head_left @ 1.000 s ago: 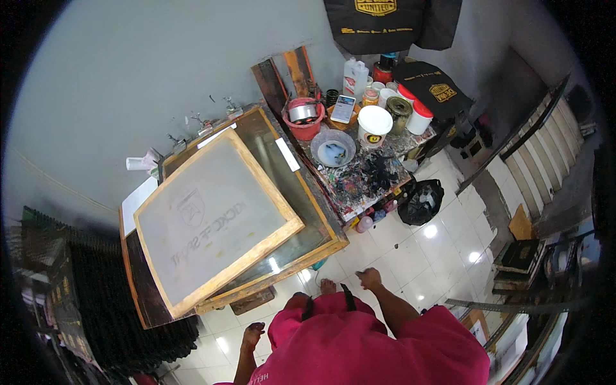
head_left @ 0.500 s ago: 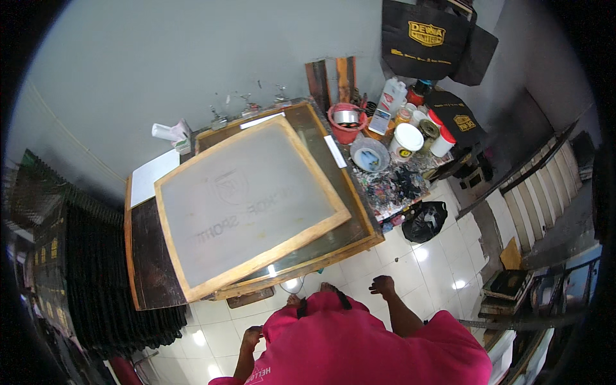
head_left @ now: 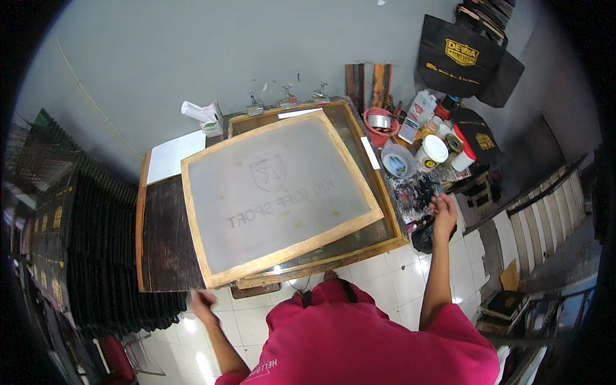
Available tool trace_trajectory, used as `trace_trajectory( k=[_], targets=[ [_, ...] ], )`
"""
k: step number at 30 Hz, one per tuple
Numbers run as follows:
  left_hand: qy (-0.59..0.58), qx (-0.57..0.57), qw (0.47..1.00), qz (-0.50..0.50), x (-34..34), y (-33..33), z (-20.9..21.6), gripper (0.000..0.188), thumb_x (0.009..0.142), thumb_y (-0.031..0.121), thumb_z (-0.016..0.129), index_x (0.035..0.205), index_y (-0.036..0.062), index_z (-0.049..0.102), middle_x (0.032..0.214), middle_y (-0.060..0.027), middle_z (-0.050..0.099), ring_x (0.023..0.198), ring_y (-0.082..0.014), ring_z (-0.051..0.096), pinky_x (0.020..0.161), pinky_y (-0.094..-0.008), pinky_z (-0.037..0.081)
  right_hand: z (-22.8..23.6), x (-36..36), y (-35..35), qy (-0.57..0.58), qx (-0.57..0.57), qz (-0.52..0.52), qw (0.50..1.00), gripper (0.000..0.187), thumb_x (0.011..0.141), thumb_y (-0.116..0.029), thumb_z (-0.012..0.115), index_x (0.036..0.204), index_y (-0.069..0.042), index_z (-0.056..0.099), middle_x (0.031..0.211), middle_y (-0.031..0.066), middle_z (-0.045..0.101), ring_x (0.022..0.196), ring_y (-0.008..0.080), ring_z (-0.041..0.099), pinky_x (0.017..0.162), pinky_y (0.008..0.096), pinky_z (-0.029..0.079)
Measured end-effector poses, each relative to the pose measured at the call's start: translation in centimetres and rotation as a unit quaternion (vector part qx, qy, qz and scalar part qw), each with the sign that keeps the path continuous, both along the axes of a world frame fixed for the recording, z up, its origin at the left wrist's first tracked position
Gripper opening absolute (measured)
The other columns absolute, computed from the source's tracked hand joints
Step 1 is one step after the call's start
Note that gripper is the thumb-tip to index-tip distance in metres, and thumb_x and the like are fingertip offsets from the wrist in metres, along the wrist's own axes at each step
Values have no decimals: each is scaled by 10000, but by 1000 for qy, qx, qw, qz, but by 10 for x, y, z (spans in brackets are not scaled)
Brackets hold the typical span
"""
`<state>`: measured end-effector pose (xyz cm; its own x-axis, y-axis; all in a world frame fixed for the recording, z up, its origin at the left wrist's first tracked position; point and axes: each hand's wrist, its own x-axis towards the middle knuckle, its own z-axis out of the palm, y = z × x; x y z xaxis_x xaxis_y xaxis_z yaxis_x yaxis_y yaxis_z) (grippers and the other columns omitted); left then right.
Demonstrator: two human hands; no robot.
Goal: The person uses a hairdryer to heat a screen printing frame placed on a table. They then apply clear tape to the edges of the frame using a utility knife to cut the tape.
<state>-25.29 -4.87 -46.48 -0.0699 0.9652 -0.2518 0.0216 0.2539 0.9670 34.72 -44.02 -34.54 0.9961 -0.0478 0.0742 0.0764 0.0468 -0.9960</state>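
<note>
Where left grip is, screen's near

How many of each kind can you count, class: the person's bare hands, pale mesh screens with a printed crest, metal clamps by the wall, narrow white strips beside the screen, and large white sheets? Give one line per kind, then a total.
Bare hands: 2
Mesh screen: 1
Metal clamps: 3
White strips: 2
White sheet: 1
Total: 9
</note>
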Motion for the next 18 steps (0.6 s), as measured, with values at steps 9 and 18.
trace_trajectory(
  k=[9,18],
  targets=[
    [157,-54,971,-174,148,134,168,817,994,634,551,1392,-77,599,1291,-237,661,1169,-281,623,990,-395,488,8,-3,217,-115,-325,298,890,543,966,-479,643,1118,38,715,937,213,740,867,316,698,822,405,526],
    [337,-57,938,-55,185,100,165,894,968,724,441,1315,-70,658,1356,-300,635,1298,-430,600,1102,-506,447,-19,22,216,-48,-193,420,886,433,1045,-303,569,1123,96,718,1025,167,739,909,246,658,866,382,513]
  ],
)
